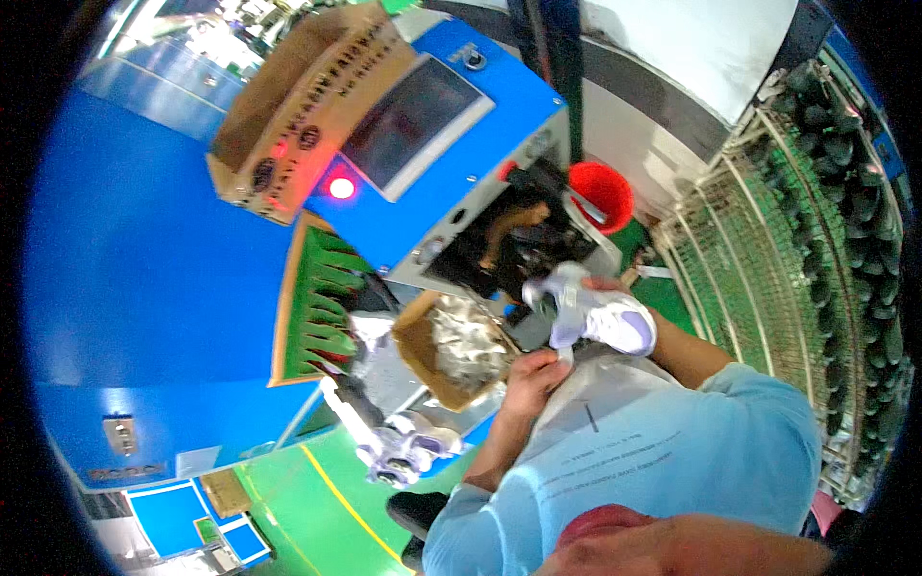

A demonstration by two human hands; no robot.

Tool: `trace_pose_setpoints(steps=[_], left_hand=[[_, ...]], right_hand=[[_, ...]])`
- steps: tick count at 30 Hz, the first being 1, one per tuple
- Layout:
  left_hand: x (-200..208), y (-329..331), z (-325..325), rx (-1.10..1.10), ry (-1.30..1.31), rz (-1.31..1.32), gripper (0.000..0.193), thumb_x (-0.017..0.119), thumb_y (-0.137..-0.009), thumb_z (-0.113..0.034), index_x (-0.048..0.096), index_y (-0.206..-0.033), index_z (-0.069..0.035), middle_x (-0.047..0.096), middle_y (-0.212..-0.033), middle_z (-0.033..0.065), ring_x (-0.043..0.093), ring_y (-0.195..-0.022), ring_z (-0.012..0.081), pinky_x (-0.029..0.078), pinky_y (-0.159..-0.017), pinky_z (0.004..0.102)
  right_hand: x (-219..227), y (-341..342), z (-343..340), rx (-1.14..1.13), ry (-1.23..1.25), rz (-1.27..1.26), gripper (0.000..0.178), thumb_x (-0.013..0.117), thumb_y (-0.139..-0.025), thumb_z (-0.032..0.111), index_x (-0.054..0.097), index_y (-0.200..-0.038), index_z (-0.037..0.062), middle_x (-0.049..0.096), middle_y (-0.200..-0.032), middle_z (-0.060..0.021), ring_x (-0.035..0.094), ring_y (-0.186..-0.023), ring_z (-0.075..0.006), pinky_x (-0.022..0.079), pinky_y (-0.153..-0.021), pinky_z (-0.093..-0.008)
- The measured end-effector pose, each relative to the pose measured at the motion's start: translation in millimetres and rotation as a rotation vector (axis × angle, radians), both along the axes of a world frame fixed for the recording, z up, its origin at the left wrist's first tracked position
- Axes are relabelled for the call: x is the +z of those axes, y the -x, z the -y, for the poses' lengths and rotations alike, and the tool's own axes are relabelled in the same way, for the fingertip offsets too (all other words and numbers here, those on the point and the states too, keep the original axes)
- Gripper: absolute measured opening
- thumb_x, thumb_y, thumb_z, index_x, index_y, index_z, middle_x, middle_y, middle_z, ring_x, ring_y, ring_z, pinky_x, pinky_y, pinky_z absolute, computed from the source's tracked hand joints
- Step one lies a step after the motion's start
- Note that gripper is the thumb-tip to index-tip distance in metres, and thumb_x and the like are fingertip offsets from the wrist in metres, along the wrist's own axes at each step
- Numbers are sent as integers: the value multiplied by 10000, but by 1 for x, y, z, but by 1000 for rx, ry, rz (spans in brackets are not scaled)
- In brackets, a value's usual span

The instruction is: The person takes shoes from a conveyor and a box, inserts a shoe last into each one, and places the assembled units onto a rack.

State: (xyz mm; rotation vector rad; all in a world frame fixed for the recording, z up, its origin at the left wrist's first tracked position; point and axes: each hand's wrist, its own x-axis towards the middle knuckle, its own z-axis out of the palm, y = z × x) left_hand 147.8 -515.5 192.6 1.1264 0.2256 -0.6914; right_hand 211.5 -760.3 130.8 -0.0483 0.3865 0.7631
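A white and lilac sneaker is held in front of my body, just below the opening of a blue machine. My right hand grips it from the far side; the sneaker hides most of those fingers. Close to the sneaker's near left side, my left hand is closed in a pinch on a small white piece. What that piece is, I cannot make out. Left of this hand stands an open cardboard box with crumpled whitish pieces in it.
More white and lilac shoes sit low on the left, below a green rack with a wooden edge. A printed carton rests on the machine beside a dark screen and a lit red button. A red bucket and wire rack stand right.
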Motion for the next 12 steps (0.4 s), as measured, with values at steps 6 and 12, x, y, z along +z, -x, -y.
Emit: trace_pose_setpoints(steps=[6, 12], left_hand=[[-8, -7, 34, 47, -303, 139, 476, 437, -1078, -399, 667, -1105, 18, 693, -1012, 106, 636, -1019, 229, 503, -900, 395], [-37, -31, 60, 192, -21, -31, 571, 601, -1014, -399, 476, -1413, -11, 629, -1228, 145, 634, -1087, 279, 508, -986, 438]], right_hand=[[50, 4, 68, 228, 796, 643, 955, 760, -846, 158, 205, -1616, 50, 407, -1569, -115, 427, -1402, -207, 358, -1149, -351], [52, -17, 52, 446, 773, 630, 1101, 800, -784, 194, 116, -1644, 130, 301, -1633, -69, 296, -1476, -184, 210, -1210, -319]])
